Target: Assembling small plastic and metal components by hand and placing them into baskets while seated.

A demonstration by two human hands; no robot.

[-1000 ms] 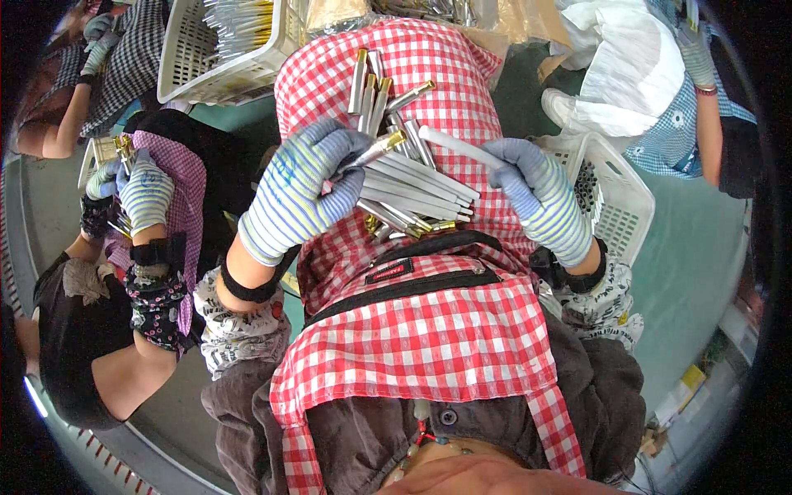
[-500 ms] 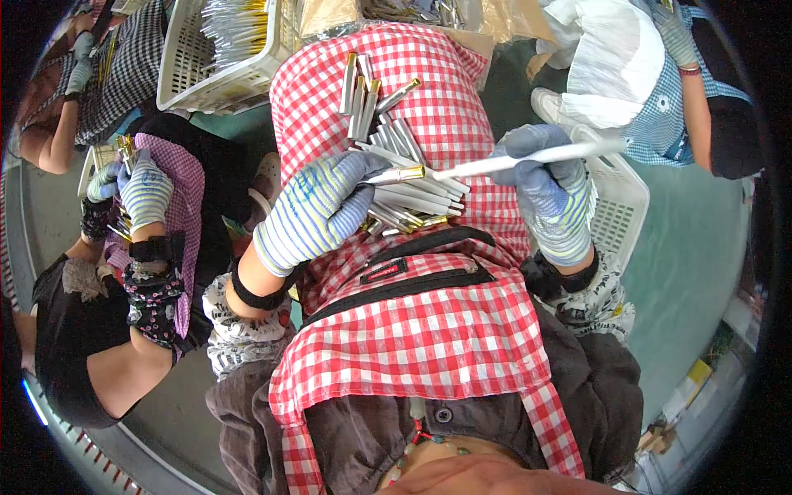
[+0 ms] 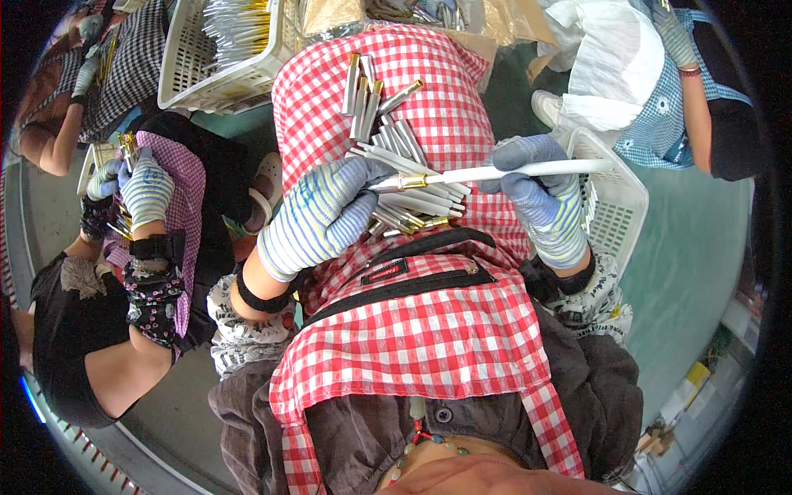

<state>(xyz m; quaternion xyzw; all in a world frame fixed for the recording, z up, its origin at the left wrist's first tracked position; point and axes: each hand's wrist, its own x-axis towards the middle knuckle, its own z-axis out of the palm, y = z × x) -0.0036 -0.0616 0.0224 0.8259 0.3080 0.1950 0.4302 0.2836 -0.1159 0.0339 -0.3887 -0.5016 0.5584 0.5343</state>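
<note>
My left hand (image 3: 318, 216), in a striped knit glove, is closed on a short silver tube with a gold-coloured end (image 3: 410, 181) that points right. My right hand (image 3: 540, 198), gloved alike, pinches a slim white stick (image 3: 569, 167) held nearly level. The stick's thinner left tip meets the tube's gold end; how far it goes inside, I cannot tell. Below and behind them, on my red-checked apron (image 3: 330, 91), lie several loose silver tubes (image 3: 360, 107) with gold ends and a pile of white sticks (image 3: 417, 200).
A white plastic basket (image 3: 227, 91) of silver-and-gold pieces stands at the far left, beside an open carton (image 3: 503, 29). Another white basket (image 3: 623, 210) is by my right arm. Gloved co-workers' hands (image 3: 148, 191) work at the left; another person sits far right.
My right hand has lowered the white stick's outer end and brought it in line with the tube. The stick's tip and the tube's gold end now meet.
</note>
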